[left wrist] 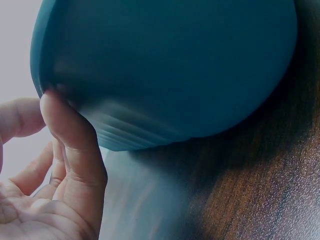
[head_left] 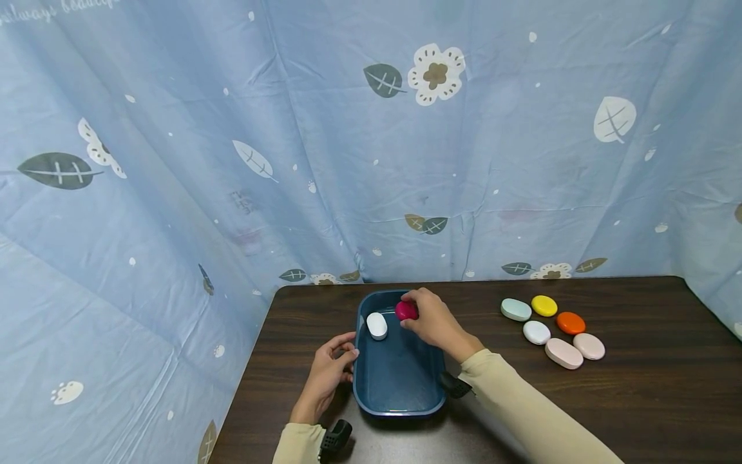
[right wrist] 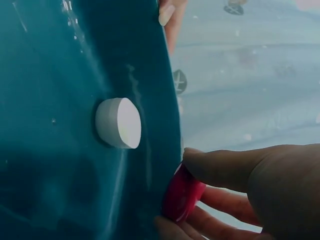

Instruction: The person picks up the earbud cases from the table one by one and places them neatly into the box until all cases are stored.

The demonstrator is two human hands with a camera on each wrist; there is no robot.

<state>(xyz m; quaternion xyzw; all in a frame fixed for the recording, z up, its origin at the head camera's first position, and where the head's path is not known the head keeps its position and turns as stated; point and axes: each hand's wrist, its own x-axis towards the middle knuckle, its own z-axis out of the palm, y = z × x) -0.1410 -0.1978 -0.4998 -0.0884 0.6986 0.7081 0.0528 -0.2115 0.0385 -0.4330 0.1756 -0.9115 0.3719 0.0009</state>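
Note:
A dark blue rectangular tray with rounded corners lies on the table. My left hand holds its left rim, thumb and index finger at the edge; the ribbed outer wall shows in the left wrist view. Over the far end of the tray, my right hand pinches a glossy crimson rounded piece, soap-like in shape, between thumb and fingers. In the right wrist view the crimson piece is close to the tray wall. A white oval piece sits inside the tray near its far left corner.
To the right on the dark wooden table lie several similar smooth pieces: pale green, yellow, orange, white and two pale pink, one elongated, one rounder. A blue patterned curtain hangs behind.

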